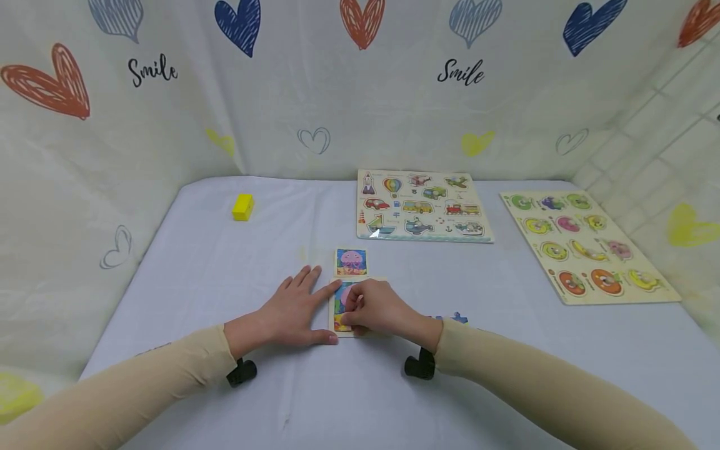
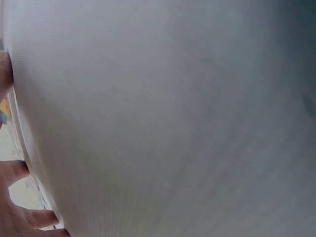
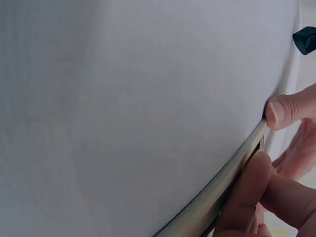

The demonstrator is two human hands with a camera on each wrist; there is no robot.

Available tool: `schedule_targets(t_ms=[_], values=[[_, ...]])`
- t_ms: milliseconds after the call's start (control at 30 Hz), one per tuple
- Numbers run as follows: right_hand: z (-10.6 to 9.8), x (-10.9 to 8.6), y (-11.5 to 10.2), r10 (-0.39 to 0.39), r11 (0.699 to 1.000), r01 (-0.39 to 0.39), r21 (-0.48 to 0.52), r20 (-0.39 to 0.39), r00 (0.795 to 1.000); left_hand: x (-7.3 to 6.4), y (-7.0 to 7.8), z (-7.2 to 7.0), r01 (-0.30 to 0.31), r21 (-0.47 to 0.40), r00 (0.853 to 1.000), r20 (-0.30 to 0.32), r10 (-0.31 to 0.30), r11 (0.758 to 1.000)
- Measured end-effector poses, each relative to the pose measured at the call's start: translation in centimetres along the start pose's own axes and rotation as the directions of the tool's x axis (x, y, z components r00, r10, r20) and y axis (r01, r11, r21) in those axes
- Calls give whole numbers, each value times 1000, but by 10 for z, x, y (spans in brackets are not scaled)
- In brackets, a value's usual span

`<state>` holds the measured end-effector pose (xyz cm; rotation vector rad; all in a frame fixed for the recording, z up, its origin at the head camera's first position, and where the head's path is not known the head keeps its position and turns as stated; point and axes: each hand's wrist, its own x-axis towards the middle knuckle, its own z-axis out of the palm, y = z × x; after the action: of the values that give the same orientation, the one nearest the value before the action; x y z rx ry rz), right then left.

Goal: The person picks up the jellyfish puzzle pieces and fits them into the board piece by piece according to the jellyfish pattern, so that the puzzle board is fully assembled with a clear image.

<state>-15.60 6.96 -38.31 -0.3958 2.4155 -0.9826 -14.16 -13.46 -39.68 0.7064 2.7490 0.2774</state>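
Under the right hand (image 1: 382, 306), curled though I cannot tell whether it pinches anything, the puzzle board (image 1: 332, 315) is best braced by the left hand (image 1: 295, 312), empty, fingers spread at its edge.

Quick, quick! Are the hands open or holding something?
Left hand: open, fingers spread, touching the jigsaw board.
Right hand: fingers curled over the jigsaw board; can't tell if they pinch anything.
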Motion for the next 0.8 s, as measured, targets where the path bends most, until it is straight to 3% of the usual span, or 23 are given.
schedule_targets(t_ms=[533, 800], values=[[2, 2, -2, -48, 994, 46, -96, -19, 999, 0, 0, -1, 1, -8, 1000, 1, -1, 1000], [3, 5, 1, -24, 997, 23, -67, -3, 1000, 1, 0, 1, 0, 13, 1000, -8, 1, 1000]])
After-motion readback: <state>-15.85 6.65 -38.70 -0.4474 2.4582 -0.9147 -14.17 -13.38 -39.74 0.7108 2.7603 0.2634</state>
